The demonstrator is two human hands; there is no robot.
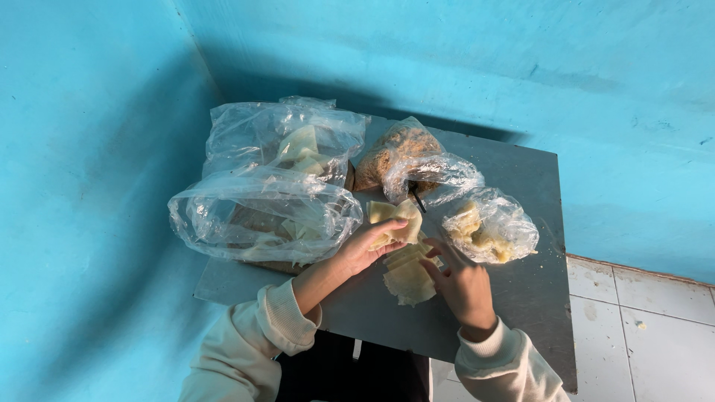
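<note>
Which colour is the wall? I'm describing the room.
Bright turquoise blue wall, clearest in the head view.

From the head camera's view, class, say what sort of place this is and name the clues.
Probably a small home food-preparation corner, not a full kitchen. A grey metal table sits against turquoise painted walls, clear plastic bags hold ingredients, and the left hand lifts a pale dough wrapper.

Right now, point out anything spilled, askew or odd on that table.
Nothing looks spilled. The table is crowded: two large clear bags bulge past its left edge. The pale wrappers lie in an uneven stack between the left hand and right hand. A dark utensil sticks out of the crumb bag.
</note>
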